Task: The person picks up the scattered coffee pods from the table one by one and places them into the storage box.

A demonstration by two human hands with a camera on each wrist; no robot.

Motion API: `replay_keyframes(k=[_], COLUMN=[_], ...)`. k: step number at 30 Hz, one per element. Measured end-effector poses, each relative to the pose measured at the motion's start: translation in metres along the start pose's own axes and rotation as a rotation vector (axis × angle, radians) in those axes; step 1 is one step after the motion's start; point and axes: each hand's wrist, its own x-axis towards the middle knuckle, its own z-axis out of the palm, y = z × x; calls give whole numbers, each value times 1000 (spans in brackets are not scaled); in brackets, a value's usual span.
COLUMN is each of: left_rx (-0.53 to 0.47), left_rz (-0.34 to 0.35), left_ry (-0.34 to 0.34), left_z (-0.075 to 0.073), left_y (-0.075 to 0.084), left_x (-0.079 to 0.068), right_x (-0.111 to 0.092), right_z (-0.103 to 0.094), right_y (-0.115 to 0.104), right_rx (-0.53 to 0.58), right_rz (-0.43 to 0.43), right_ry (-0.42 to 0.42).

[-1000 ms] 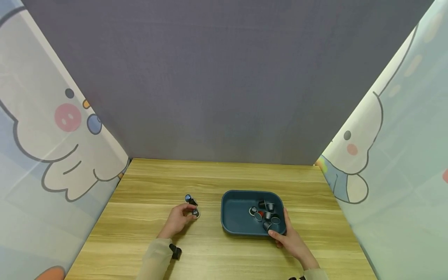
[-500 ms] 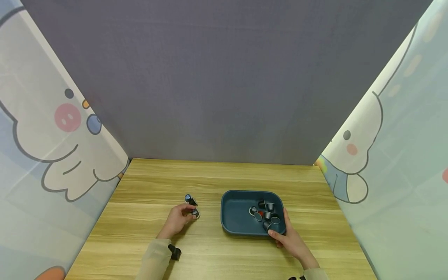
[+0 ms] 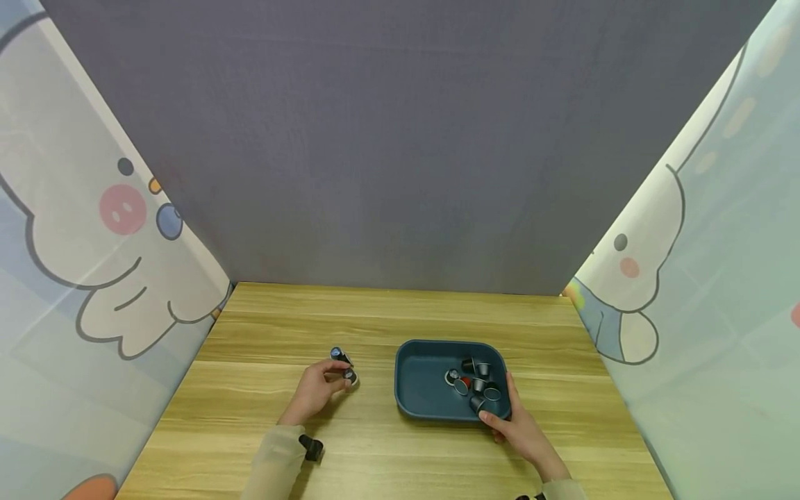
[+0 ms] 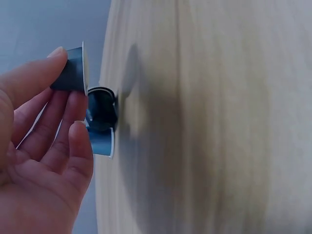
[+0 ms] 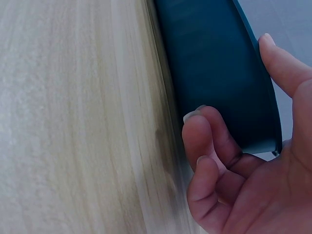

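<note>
My left hand [image 3: 312, 390] pinches a dark coffee capsule [image 4: 69, 73] between thumb and fingers, its pale rim facing the tabletop in the left wrist view. Just beyond it, two more capsules rest on the table: a near-black one [image 4: 101, 108] and a bluish one [image 4: 101, 142]. In the head view these two lie close together past the left fingertips. My right hand [image 3: 520, 429] grips the front right corner of a dark blue tray [image 3: 417, 385], thumb at the rim and the other fingers against the outer wall [image 5: 214, 63]. Several dark capsules [image 3: 478, 385] and a red one [image 3: 465, 381] lie in the tray's right half.
The wooden table [image 3: 387, 458] carries everything. A grey panel [image 3: 400, 173] stands along its back edge, and cartoon-printed sheets [image 3: 81, 278] flank both sides. A stretch of bare wood separates the left hand from the tray.
My left hand has shifted very slightly away from me with the pinched capsule. The right hand and the tray stay where they were.
</note>
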Motion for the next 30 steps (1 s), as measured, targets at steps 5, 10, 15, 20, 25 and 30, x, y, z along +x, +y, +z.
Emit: replay_keyframes(k=[5, 10, 15, 20, 25, 30], left_rx=[-4, 0, 0, -1, 0, 17], left_rz=[39, 78, 85, 111, 143, 190], left_ry=[14, 32, 34, 23, 14, 9], left_z=[-1, -3, -3, -4, -5, -4], left_y=[7, 14, 22, 31, 37, 41], left_x=[0, -1, -1, -2, -1, 1], right_x=[0, 1, 1, 1, 1, 1], right_z=[0, 0, 0, 0, 0, 0], right_y=[0, 2, 2, 3, 3, 2], right_rx=[0, 2, 2, -2, -9, -21], right_rz=[1, 0, 5, 9, 5, 6], right_ry=[0, -3, 1, 5, 5, 8])
